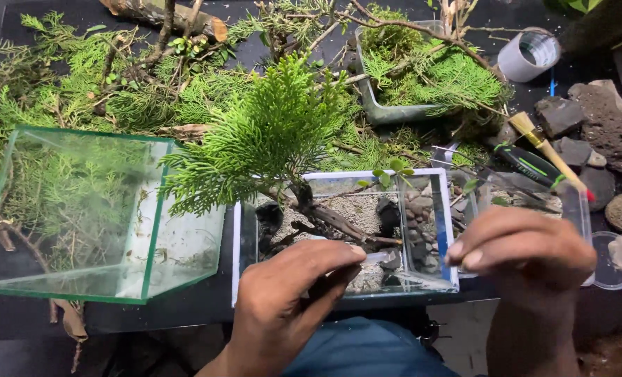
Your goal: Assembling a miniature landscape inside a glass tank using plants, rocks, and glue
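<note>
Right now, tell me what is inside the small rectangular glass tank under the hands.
The small rectangular glass tank holds pale gravel, dark stones and a slanting green conifer sapling. The left hand and right hand cover its near edge, hiding what lies there.

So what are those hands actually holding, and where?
The left hand pinches a thin pale tool by its near end, tip inside the glass tank. The right hand grips the tank's right wall.
</note>
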